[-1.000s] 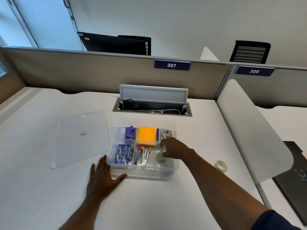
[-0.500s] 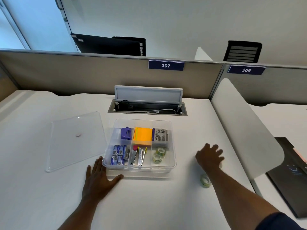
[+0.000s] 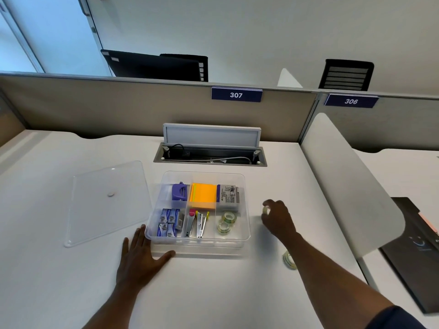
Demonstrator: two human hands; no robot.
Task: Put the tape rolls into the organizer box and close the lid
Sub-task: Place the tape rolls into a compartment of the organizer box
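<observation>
The clear organizer box (image 3: 245,236) stands open in the middle of the white desk. Two tape rolls (image 3: 226,222) lie in its front right compartment. My right hand (image 3: 276,219) hovers just right of the box, fingers closed on a small tape roll (image 3: 265,210) held above the desk. Another tape roll (image 3: 289,259) lies on the desk in front of that hand, beside my forearm. My left hand (image 3: 140,257) rests flat on the desk, fingers spread, touching the box's front left corner. The clear lid (image 3: 107,200) lies flat to the left of the box.
The box also holds a purple punch (image 3: 179,191), orange sticky notes (image 3: 203,196), a grey staple box (image 3: 227,197), blue staple packs and staplers. An open cable tray (image 3: 210,157) sits behind. A white divider (image 3: 344,186) bounds the desk's right side.
My right hand left a roll in the box, reached right to the desk, took a roll there and now carries it back toward the box. My left hand stayed put.
</observation>
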